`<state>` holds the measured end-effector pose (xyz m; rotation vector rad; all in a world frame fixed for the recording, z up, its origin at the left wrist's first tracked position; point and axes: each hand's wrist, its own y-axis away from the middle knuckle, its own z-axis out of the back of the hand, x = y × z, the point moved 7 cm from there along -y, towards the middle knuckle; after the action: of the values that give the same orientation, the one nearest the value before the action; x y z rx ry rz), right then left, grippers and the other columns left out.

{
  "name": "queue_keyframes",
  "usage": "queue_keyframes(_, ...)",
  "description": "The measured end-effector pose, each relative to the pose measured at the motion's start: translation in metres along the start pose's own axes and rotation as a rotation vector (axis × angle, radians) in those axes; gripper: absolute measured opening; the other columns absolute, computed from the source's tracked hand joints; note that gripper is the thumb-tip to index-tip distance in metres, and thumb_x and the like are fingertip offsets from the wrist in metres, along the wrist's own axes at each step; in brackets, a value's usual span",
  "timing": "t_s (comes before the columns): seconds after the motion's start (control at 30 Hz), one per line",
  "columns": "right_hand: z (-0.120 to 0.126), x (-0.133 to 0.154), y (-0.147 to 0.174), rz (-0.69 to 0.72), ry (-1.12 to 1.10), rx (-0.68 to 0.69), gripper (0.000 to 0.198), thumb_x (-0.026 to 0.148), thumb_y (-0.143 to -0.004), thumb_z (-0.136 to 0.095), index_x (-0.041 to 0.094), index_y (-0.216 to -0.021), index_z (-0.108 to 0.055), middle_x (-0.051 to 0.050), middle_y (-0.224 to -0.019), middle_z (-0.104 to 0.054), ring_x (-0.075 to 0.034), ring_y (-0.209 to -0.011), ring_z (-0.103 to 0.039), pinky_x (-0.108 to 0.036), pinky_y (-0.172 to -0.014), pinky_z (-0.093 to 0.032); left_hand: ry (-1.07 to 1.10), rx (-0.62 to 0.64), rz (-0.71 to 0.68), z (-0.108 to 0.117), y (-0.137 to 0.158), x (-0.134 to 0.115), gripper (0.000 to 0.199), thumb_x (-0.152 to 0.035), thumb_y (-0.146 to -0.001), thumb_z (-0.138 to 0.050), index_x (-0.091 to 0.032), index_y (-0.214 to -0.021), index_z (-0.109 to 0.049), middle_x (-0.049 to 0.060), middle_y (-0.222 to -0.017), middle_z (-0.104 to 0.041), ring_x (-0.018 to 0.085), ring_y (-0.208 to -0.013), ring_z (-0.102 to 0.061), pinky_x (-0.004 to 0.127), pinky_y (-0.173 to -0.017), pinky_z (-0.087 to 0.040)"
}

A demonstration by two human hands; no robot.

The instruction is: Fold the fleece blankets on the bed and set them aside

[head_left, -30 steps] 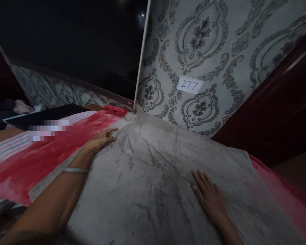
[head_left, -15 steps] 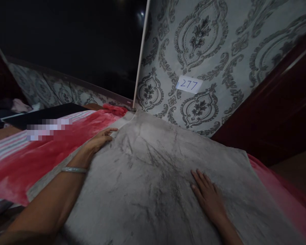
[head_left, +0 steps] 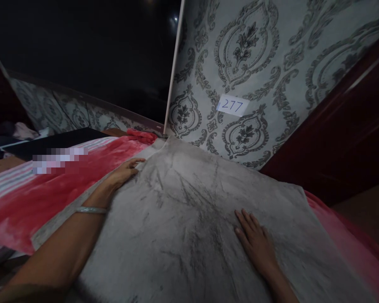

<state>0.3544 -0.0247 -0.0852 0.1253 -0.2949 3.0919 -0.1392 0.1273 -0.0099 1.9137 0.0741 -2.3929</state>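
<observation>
A grey plush cloth, like a fleece blanket or towel, lies spread out in front of me, with dark brushed streaks in its pile. My left hand rests near its far left edge, fingers stretched out; a pale bangle circles that wrist. On the right part of the cloth, my right hand lies palm down and open. Neither hand grips anything. Under the grey cloth, a red plush cloth shows on the left and also at the right edge.
A large dark television screen stands behind at the left. Patterned wallpaper carries a paper label reading 277. Dark red wood slants along the right. A flat black panel and crumpled clothes lie at the far left.
The view has shifted very slightly. Both hands stay in place on the grey cloth, and the cloth looks the same.
</observation>
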Motion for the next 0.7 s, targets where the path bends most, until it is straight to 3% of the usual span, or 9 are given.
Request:
queue_keyframes(0.13, 0.001, 0.001, 0.0, 0.002, -0.003, 0.007, 0.062, 0.053, -0.1, -0.017, 0.029, -0.154, -0.038, -0.002, -0.163, -0.032, -0.028, -0.151, -0.025, -0.058, -0.117, -0.027, 0.004, 0.012, -0.028, -0.001, -0.001, 0.002, 0.067, -0.036, -0.052, -0.071, -0.022, -0.117, -0.068, 0.006, -0.097, -0.07, 0.025, -0.091, -0.065, 0.034, -0.076, -0.054)
queue_keyframes(0.23, 0.001, 0.001, 0.0, 0.0, 0.002, 0.018, 0.061, 0.052, -0.1, -0.02, 0.029, -0.154, -0.039, -0.002, -0.163, -0.031, -0.028, -0.151, -0.025, -0.058, -0.117, -0.027, -0.176, -0.01, -0.103, -0.004, -0.004, 0.0, 0.063, -0.049, -0.059, -0.068, -0.019, -0.115, -0.068, 0.005, -0.09, -0.068, 0.022, -0.082, -0.063, 0.032, -0.071, -0.051)
queue_keyframes(0.33, 0.002, 0.002, -0.001, -0.011, -0.001, 0.034, 0.061, 0.051, -0.1, -0.021, 0.03, -0.154, -0.038, -0.001, -0.163, -0.031, -0.027, -0.151, -0.025, -0.057, -0.117, -0.027, -0.361, -0.068, -0.167, -0.007, -0.007, -0.003, 0.049, -0.035, -0.063, -0.06, -0.019, -0.107, -0.071, 0.004, -0.09, -0.069, 0.023, -0.084, -0.063, 0.032, -0.078, -0.051)
queue_keyframes(0.43, 0.003, 0.003, -0.001, -0.017, -0.003, 0.048, 0.061, 0.052, -0.1, -0.021, 0.03, -0.155, -0.036, -0.001, -0.163, -0.03, -0.026, -0.152, -0.024, -0.056, -0.118, -0.028, -0.425, -0.101, -0.161, -0.008, -0.01, -0.001, 0.051, -0.022, -0.059, -0.053, -0.021, -0.106, -0.071, 0.005, -0.088, -0.069, 0.026, -0.088, -0.063, 0.036, -0.086, -0.049)
queue_keyframes(0.57, 0.002, 0.002, -0.001, -0.02, 0.005, 0.043, 0.061, 0.051, -0.1, -0.021, 0.03, -0.155, -0.037, -0.002, -0.163, -0.031, -0.027, -0.151, -0.024, -0.056, -0.117, -0.028, -0.464, -0.149, -0.174, -0.005, -0.011, -0.001, 0.046, -0.018, -0.057, -0.052, -0.024, -0.098, -0.072, 0.007, -0.107, -0.07, 0.029, -0.108, -0.061, 0.036, -0.099, -0.044)
queue_keyframes(0.7, 0.003, 0.003, -0.001, 0.005, 0.0, 0.003, 0.059, 0.049, -0.1, -0.023, 0.03, -0.153, -0.04, -0.002, -0.162, -0.034, -0.027, -0.15, -0.027, -0.056, -0.116, -0.03, -0.43, -0.165, -0.164, -0.001, -0.011, -0.001, 0.043, -0.025, -0.061, -0.051, -0.021, -0.099, -0.071, 0.007, -0.097, -0.069, 0.025, -0.095, -0.063, 0.033, -0.089, -0.048)
